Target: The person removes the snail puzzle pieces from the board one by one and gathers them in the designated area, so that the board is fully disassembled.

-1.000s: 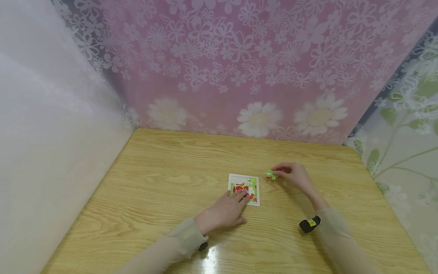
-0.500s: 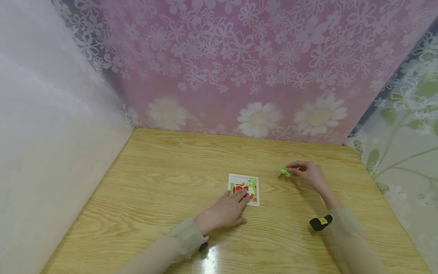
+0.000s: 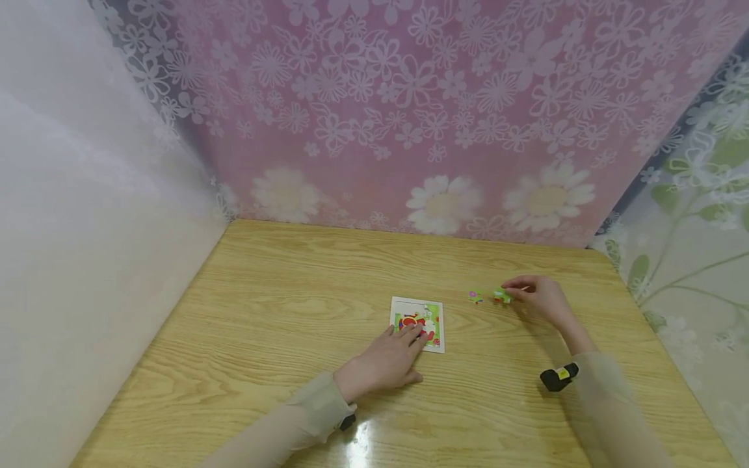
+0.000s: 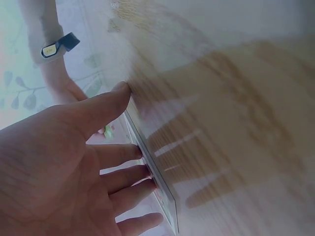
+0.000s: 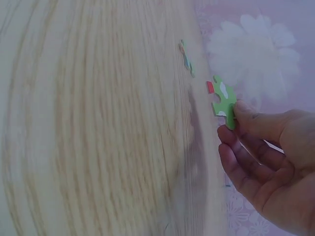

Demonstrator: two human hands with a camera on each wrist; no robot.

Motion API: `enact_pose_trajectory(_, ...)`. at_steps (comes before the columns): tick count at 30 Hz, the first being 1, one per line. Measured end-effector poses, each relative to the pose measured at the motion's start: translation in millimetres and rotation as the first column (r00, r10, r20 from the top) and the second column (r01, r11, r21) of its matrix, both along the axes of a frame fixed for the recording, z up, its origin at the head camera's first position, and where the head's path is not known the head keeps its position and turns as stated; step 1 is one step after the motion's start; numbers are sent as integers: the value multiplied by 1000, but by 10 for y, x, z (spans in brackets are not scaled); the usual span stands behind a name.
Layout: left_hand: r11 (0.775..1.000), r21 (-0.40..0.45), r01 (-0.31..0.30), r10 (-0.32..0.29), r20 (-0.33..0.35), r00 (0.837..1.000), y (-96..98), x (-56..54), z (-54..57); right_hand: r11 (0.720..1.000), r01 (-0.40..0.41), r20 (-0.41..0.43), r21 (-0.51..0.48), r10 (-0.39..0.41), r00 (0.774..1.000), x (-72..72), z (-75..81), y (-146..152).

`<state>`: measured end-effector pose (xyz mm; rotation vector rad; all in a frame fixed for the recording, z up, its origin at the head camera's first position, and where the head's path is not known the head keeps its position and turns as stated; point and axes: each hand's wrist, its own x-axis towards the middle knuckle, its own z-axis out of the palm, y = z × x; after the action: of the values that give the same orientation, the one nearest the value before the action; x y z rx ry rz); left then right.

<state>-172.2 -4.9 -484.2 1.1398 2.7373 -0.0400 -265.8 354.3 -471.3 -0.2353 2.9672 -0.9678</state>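
My right hand [image 3: 541, 300] pinches a green puzzle piece [image 5: 225, 101] with white patches and a red edge between thumb and fingers, a little above the table. Left of it another puzzle piece [image 3: 475, 297], green with a pink spot, lies on the wood; the right wrist view shows it edge-on. My left hand [image 3: 386, 359] rests with straight fingers on the puzzle board [image 3: 440, 325], a white-framed square with a red and green picture. Its fingers cover the lower left of the board. The upper left of the board's inside shows pale, without picture.
The wood-grain table [image 3: 281, 292] stretches around the board and hands. A pink flowered curtain [image 3: 363, 130] hangs along its back edge. A white panel [image 3: 105, 227] stands at the left and a leaf-patterned one [image 3: 690, 279] at the right.
My right hand has moved right, away from the board, carrying the green piece. The pink-spotted piece now shows apart from it on the table. My left hand stays in place.
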Motion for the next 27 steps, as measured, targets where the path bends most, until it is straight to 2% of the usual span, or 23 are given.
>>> enact_pose_trajectory(12, 1000, 2, -12, 12, 7, 1000, 9, 10, -9, 997, -32, 41, 67, 29, 999, -127, -122, 95)
enact_pose_trajectory(18, 1000, 5, -9, 9, -9, 1000, 15, 10, -5, 995, -25, 50, 94, 20, 999, -183, -168, 97)
enact_pose_trajectory(27, 1000, 21, -15, 15, -2, 1000, 12, 19, -11, 995, -8, 48, 98, 3, 999, -163, -181, 69)
